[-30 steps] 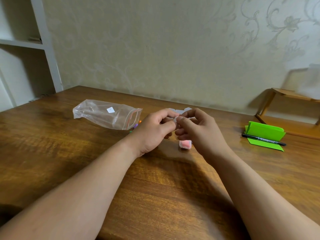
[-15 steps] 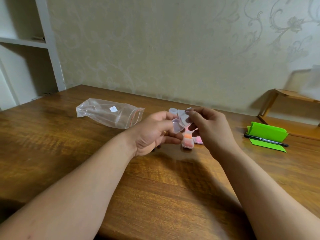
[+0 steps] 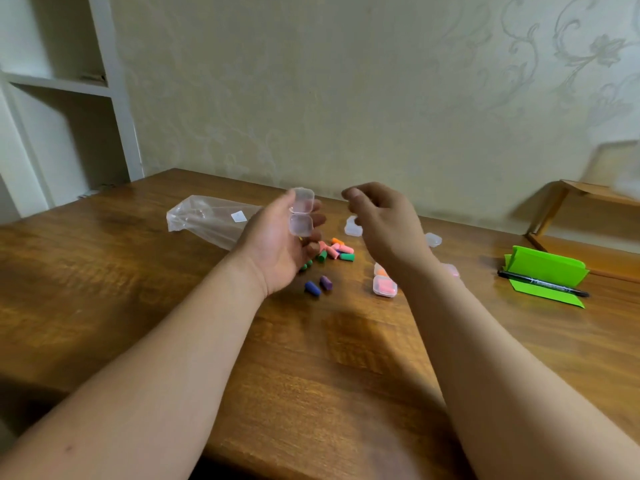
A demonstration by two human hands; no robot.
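Wooden table (image 3: 104,289) fills the lower view; its near edge is cut off by the frame. A clear zip bag (image 3: 207,220) lies at 9 o'clock from the hands, with its right end hidden behind the left hand (image 3: 277,251).

The left hand is raised above the table, palm toward the camera, fingers and thumb gripping a small clear hinged box (image 3: 301,213). The box is open with its lid up, and looks empty, though blur makes this hard to confirm. The right hand (image 3: 388,230) hovers at 3 o'clock from the box, well apart from it, fingers loosely curled and holding nothing.

A green folded card (image 3: 547,268) sits far out at 3 o'clock, with a black marker (image 3: 543,284) lying across its front.

- **Closed boxes:** a pink-filled box (image 3: 384,285) and an orange-filled box (image 3: 381,271) touch each other at 5 o'clock from the held box, with the right forearm just beside them.
- **Empty clear boxes:** one (image 3: 352,228) is half hidden by the right hand's fingers. Another (image 3: 433,240) peeks out past the right wrist.
- **Coloured plugs:** a pile (image 3: 336,251) lies under the left fingertips, partly hidden, kind unclear. A blue plug (image 3: 311,287) and a purple plug (image 3: 326,282) lie just beside each other at 6 o'clock.
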